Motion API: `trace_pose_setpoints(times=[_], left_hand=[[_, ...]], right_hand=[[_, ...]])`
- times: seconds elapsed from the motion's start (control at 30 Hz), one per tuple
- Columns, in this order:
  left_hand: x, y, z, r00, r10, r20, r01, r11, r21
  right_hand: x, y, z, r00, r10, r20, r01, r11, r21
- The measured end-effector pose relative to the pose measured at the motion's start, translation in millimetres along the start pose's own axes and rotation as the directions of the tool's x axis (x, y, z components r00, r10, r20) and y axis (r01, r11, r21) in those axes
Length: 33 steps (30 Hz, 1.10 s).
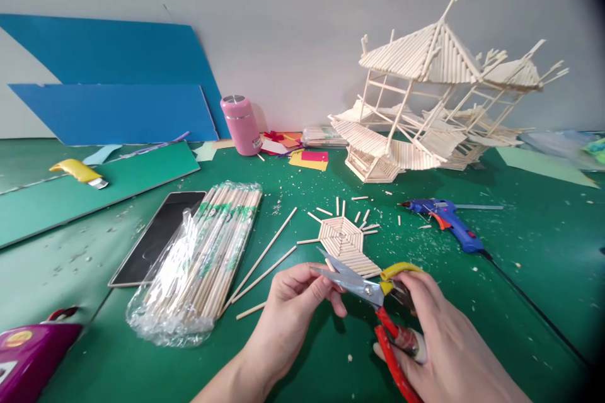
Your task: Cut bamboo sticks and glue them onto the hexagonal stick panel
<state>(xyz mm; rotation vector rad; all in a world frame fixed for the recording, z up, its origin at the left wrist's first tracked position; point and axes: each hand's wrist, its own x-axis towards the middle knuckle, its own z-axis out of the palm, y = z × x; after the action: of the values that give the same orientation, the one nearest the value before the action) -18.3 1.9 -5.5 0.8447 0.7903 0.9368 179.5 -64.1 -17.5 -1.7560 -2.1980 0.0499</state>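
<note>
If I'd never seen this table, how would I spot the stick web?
Find the stick pavilion on the green table. In front of its left end, just beyond the open scissors, lies the stick web. Unlike the loose sticks nearby, its pieces form nested rings.

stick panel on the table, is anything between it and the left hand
Yes: in the head view, the open scissors, held in the right hand, cross between the left hand and the near edge of the stick panel; their height above it is unclear.
</note>
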Motion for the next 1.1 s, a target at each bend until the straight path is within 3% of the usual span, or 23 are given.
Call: trace_pose_setpoints(times=[0.37, 1.1], left_hand=[[-0.7, 2.1, -2.6, 1.000, 0.029, -0.011, -0.027, 0.992, 0.124], [-4.1, -0.1, -0.8, 0.992, 0.075, -0.096, -0.066, 0.993, 0.096]], right_hand=[[13.7, -8.2, -5.8, 0.994, -0.014, 0.106, 0.010, 0.999, 0.040], [30.7, -7.7, -19.6, 0.958, -0.019, 0.286, 0.003, 0.998, 0.056]])
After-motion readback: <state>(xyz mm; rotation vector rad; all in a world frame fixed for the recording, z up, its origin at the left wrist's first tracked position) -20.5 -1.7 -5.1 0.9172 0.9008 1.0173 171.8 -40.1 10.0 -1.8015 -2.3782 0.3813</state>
